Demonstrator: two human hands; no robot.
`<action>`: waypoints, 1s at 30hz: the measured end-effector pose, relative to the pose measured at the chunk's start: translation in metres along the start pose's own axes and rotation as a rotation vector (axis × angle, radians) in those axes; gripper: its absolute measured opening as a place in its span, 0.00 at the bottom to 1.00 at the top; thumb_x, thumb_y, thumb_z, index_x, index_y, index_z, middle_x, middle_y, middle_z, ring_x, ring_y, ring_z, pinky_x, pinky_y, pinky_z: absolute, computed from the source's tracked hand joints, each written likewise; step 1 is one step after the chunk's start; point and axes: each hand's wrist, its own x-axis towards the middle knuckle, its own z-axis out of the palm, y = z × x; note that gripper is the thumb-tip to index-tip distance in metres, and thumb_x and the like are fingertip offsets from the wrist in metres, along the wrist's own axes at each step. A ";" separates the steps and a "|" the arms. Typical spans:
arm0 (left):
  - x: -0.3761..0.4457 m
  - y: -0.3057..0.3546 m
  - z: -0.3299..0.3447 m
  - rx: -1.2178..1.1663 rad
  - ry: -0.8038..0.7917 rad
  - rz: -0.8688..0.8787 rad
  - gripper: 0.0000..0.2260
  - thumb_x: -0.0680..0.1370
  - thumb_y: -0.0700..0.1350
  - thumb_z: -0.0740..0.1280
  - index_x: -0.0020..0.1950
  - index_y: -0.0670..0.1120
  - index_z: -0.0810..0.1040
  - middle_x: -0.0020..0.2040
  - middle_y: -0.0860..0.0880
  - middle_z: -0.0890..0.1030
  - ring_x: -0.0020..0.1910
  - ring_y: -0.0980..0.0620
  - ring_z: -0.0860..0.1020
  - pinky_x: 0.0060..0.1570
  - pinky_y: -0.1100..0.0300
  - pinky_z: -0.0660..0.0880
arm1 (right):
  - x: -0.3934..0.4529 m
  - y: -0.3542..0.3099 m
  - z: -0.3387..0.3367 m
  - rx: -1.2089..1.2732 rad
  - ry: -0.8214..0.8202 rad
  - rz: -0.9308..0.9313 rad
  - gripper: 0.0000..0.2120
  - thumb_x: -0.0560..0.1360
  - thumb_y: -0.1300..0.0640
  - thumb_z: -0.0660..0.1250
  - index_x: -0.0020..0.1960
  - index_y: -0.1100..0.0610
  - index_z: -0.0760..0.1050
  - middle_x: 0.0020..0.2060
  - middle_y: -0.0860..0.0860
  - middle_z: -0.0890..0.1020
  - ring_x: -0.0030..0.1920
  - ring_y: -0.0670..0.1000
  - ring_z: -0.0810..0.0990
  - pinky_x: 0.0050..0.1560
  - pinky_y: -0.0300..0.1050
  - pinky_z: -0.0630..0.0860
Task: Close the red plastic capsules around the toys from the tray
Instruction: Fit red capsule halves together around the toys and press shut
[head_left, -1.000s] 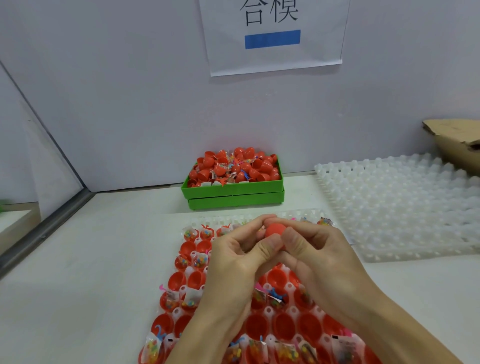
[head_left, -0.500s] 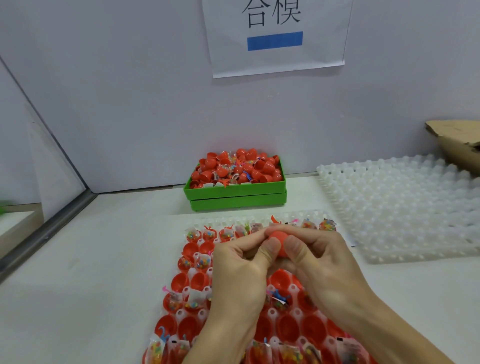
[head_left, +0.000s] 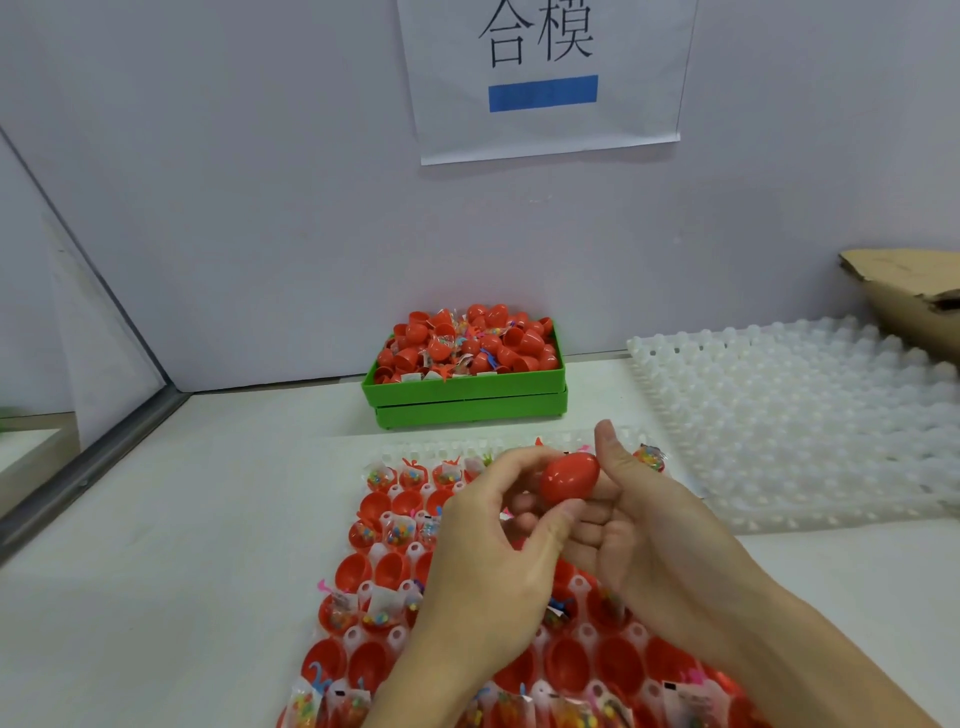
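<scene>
A closed red capsule (head_left: 569, 476) is held above the near tray. My left hand (head_left: 498, 540) pinches it between thumb and fingers. My right hand (head_left: 639, 525) lies under and beside it with the fingers loosened and the thumb raised off it. Below the hands is a white tray (head_left: 384, 454) with several open red capsule halves (head_left: 355, 569) and small bagged toys (head_left: 399, 531) in its cells. My forearms hide the middle of that tray.
A green bin (head_left: 467, 387) heaped with red capsules stands at the back against the wall. A stack of white cell trays (head_left: 795, 415) lies to the right, with a cardboard box (head_left: 914, 296) behind it. A metal rail (head_left: 93, 457) borders the table's left side.
Both hands pressed the capsule shut between them earlier. Now my right thumb has lifted away and the whole closed capsule shows, held by my left fingers.
</scene>
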 end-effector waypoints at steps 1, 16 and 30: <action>0.000 0.000 0.000 0.025 0.004 0.006 0.11 0.73 0.47 0.70 0.54 0.57 0.80 0.48 0.60 0.84 0.50 0.60 0.82 0.50 0.66 0.78 | 0.000 0.000 -0.001 -0.048 0.012 0.004 0.31 0.71 0.40 0.63 0.49 0.69 0.83 0.48 0.68 0.84 0.45 0.60 0.86 0.42 0.45 0.82; 0.002 -0.003 -0.007 0.021 0.046 -0.033 0.14 0.72 0.36 0.75 0.49 0.54 0.81 0.44 0.58 0.85 0.45 0.60 0.84 0.46 0.69 0.78 | -0.003 -0.008 -0.010 -0.834 0.272 -0.476 0.12 0.70 0.69 0.74 0.46 0.53 0.84 0.38 0.49 0.87 0.36 0.46 0.84 0.39 0.37 0.79; 0.001 0.006 -0.004 -0.073 0.087 -0.042 0.25 0.77 0.34 0.68 0.43 0.67 0.84 0.41 0.58 0.86 0.42 0.57 0.85 0.43 0.67 0.80 | 0.000 -0.003 -0.007 -0.742 0.216 -0.508 0.15 0.70 0.72 0.73 0.33 0.53 0.83 0.29 0.52 0.84 0.29 0.45 0.83 0.32 0.32 0.76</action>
